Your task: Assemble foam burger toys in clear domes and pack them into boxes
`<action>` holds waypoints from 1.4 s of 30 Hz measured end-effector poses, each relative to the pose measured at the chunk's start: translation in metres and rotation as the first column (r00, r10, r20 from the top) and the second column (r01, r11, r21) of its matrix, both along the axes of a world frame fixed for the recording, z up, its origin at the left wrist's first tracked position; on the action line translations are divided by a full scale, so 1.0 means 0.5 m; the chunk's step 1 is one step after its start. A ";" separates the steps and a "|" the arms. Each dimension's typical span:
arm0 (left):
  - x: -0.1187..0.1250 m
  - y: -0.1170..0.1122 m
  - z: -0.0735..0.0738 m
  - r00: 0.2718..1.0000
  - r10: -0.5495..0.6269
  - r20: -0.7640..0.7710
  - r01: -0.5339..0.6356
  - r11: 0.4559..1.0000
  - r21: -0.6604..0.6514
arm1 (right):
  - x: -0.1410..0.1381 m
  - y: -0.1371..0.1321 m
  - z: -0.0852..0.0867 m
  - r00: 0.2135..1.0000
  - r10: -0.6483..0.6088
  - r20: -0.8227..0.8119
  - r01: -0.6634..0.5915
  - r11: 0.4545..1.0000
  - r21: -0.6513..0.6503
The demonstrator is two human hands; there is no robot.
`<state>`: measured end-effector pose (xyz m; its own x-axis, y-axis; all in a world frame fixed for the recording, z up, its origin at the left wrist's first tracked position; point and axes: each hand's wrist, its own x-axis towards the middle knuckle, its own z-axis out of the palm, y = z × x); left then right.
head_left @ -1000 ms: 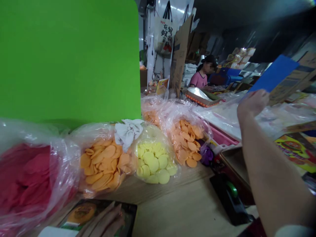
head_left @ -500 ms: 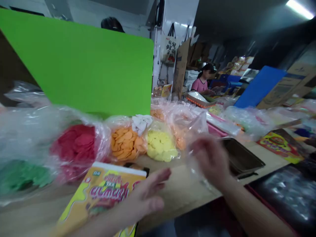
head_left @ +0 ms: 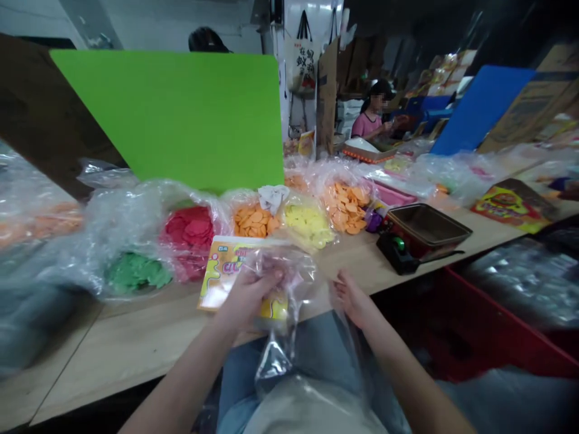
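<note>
A wooden counter (head_left: pixel 136 355) stretches across the scene, with a green board (head_left: pixel 167 120) standing at 11 o'clock and a blue board (head_left: pixel 479 108) at 1 o'clock. A person in pink (head_left: pixel 371 123) works beyond bags of red discs (head_left: pixel 187 232) and yellow discs (head_left: pixel 307 223). At 6 o'clock, the left hand (head_left: pixel 244 298) grips a clear plastic bag (head_left: pixel 275 355) with closed fingers (head_left: pixel 266 278), above a yellow printed card (head_left: pixel 221 271). The right hand (head_left: pixel 353 298) touches the bag, fingers (head_left: pixel 344 283) open.
</note>
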<state>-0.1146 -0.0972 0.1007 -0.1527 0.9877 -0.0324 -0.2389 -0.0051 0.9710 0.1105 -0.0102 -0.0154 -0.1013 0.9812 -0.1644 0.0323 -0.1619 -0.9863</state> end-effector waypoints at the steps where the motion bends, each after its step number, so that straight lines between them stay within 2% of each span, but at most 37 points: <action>1: -0.022 -0.009 0.000 0.993 0.004 -0.115 -0.006 1.000 -0.019 | -0.009 -0.004 -0.023 1.000 0.004 0.017 -0.002 0.995 -0.095; 3: -0.075 -0.024 0.000 0.946 -0.005 -0.324 -0.013 0.998 -0.053 | -0.025 -0.015 -0.051 0.999 -0.015 0.042 0.024 0.975 -0.220; 5: -0.134 -0.035 -0.001 0.891 0.021 -0.454 -0.047 0.998 -0.047 | -0.039 -0.025 -0.060 0.999 0.036 0.027 -0.029 0.974 -0.225; 9: -0.239 -0.043 -0.016 0.813 0.175 -0.556 -0.180 0.982 0.046 | -0.079 -0.034 -0.049 0.970 0.230 -0.078 -0.240 0.955 -0.172; 11: -0.278 -0.047 -0.032 0.786 0.296 -0.542 -0.281 0.953 0.113 | -0.101 -0.033 -0.036 0.944 0.310 -0.111 -0.321 0.943 -0.090; 14: -0.313 -0.078 -0.079 0.762 0.563 -0.319 -0.534 0.826 0.182 | -0.118 -0.030 -0.012 0.937 0.314 -0.155 -0.315 0.949 0.021; 16: -0.308 -0.125 -0.126 0.761 0.638 -0.122 -0.632 0.770 0.083 | -0.115 -0.031 0.003 0.939 0.241 -0.247 -0.241 0.970 0.030; 17: -0.295 -0.154 -0.152 0.777 0.627 -0.050 -0.628 0.778 -0.004 | -0.111 -0.033 0.010 0.936 0.194 -0.294 -0.197 0.980 0.018; 20: -0.221 -0.238 -0.217 0.872 0.482 0.086 -0.451 0.859 -0.240 | -0.094 -0.044 0.022 0.934 0.104 -0.341 -0.132 0.990 -0.058; 22: -0.170 -0.269 -0.237 0.917 0.384 0.108 -0.341 0.895 -0.289 | -0.084 -0.055 0.023 0.939 0.105 -0.328 -0.135 0.989 -0.069; 23: -0.152 -0.275 -0.240 0.927 0.364 0.095 -0.322 0.897 -0.302 | -0.078 -0.060 0.021 0.940 0.118 -0.319 -0.146 0.987 -0.065; 25: -0.137 -0.275 -0.233 0.917 0.393 0.064 -0.356 0.882 -0.309 | -0.062 -0.068 0.013 0.948 0.171 -0.270 -0.190 0.981 -0.047; 28: -0.156 -0.259 -0.209 0.893 0.435 0.113 -0.393 0.879 -0.270 | -0.031 -0.072 0.000 0.940 0.331 -0.082 -0.335 0.941 -0.044; 31: -0.182 -0.233 -0.190 0.885 0.444 0.143 -0.417 0.891 -0.182 | -0.004 -0.078 0.003 0.883 0.459 0.102 -0.457 0.889 -0.041; 33: -0.186 -0.214 -0.181 0.860 0.501 0.094 -0.488 0.863 -0.131 | 0.006 -0.083 0.015 0.833 0.548 0.076 -0.547 0.836 -0.033; 35: -0.181 -0.202 -0.170 0.854 0.520 -0.012 -0.519 0.850 -0.090 | 0.008 -0.082 0.030 0.796 0.597 -0.100 -0.600 0.800 -0.005; 36: -0.177 -0.201 -0.162 0.867 0.492 -0.077 -0.498 0.863 -0.086 | 0.007 -0.078 0.037 0.792 0.575 -0.204 -0.585 0.811 0.013; 38: -0.171 -0.208 -0.144 0.911 0.370 -0.181 -0.394 0.911 -0.119 | -0.003 -0.065 0.049 0.822 0.465 -0.330 -0.488 0.873 0.015; 40: -0.170 -0.225 -0.124 0.954 0.214 -0.209 -0.254 0.948 -0.192 | -0.017 -0.051 0.061 0.860 0.381 -0.339 -0.403 0.915 0.006; 42: -0.174 -0.246 -0.111 0.980 0.087 -0.179 -0.130 0.961 -0.244 | -0.028 -0.042 0.072 0.866 0.356 -0.351 -0.364 0.930 0.045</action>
